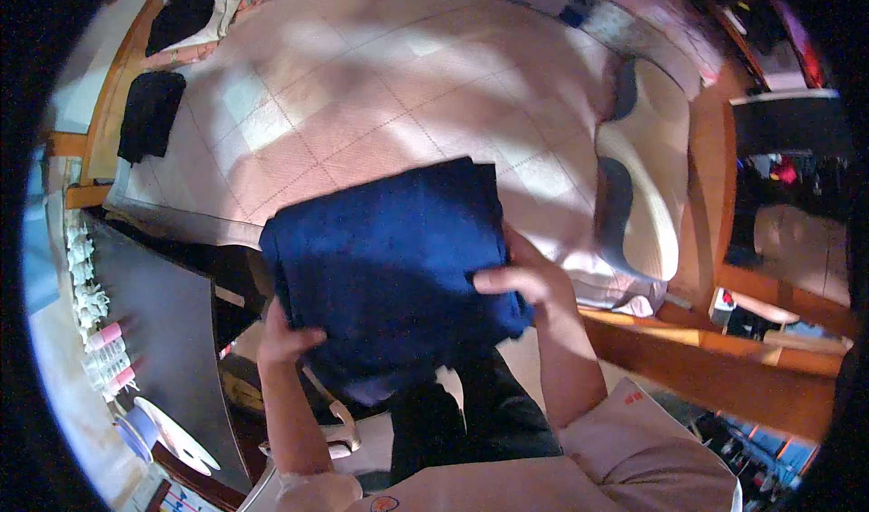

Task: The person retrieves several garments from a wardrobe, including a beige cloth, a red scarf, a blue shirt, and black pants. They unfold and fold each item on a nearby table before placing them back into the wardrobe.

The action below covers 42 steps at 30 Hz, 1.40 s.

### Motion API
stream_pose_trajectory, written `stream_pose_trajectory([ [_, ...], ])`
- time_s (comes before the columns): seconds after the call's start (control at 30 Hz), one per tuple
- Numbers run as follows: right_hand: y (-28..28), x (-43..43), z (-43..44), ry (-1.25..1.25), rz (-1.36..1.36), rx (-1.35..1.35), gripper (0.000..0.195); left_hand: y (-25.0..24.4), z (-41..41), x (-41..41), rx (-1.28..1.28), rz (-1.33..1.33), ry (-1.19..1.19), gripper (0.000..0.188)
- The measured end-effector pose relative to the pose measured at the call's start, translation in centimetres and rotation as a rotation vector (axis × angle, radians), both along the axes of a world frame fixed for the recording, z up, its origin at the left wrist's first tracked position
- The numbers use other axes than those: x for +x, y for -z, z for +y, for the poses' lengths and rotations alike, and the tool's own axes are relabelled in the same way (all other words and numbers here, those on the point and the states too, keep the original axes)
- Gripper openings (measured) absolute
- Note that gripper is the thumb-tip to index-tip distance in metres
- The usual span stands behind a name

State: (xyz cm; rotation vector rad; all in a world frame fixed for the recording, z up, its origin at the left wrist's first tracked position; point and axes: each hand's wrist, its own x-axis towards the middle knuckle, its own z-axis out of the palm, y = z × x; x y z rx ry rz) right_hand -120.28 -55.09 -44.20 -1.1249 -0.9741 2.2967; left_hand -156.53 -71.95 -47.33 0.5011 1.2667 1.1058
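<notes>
A folded dark blue cloth garment [394, 261] is held up in front of my body, over the near edge of the bed. My left hand [290, 335] grips its lower left side, with the thumb on top and the other fingers mostly hidden. On the right side, my right hand [526, 278] pinches the fabric, its thumb lying across the upper face. The garment's layers show at its top right corner. Beyond it spreads a quilted bedspread [366, 98] in pale and pinkish patches.
Dark folded cloth [153, 115] lies on the bed's left side, with a heap of clothing [197, 20] beyond it. A wavy-edged pillow [645, 193] rests at the right by the wooden bed frame [709, 159]. To the left, a dark tabletop [156, 322] holds bottles [108, 359].
</notes>
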Motion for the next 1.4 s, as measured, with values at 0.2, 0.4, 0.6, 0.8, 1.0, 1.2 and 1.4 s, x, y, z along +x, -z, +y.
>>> stream_pose_trajectory([
  [0.2, -7.1, 9.1, -19.5, 0.139, 0.200, -0.188, 0.124, -6.6, -10.7, 3.6, 0.162, -0.136, 0.320, 0.105],
  [0.4, -18.2, 21.1, -37.8, 0.372, 0.337, -0.156, 0.124, -20.0, -16.5, 16.2, 0.052, -0.302, 0.513, 0.102],
  [0.6, -28.8, 33.2, -52.1, 0.837, 0.392, -0.071, 0.121, -27.1, -16.2, 33.9, 0.096, -0.380, 0.958, 0.092],
  [0.8, -31.6, 45.1, -61.9, 1.259, 0.442, 0.304, 0.101, -33.4, -16.5, 57.4, 0.075, -0.365, 1.290, 0.098],
  [1.0, -31.6, 61.7, -68.3, 1.465, 0.637, 0.375, 0.098, -34.5, -19.2, 79.1, -0.003, -0.411, 1.455, 0.098],
  [1.2, -36.1, 76.7, -60.3, 1.669, 0.379, 0.351, 0.102, -36.4, -17.0, 93.6, 0.001, -0.531, 1.362, 0.102],
  [1.4, -34.8, 90.7, -49.6, 1.525, 0.456, 0.294, 0.099, -35.0, -9.6, 109.9, 0.082, -0.508, 1.397, 0.097],
])
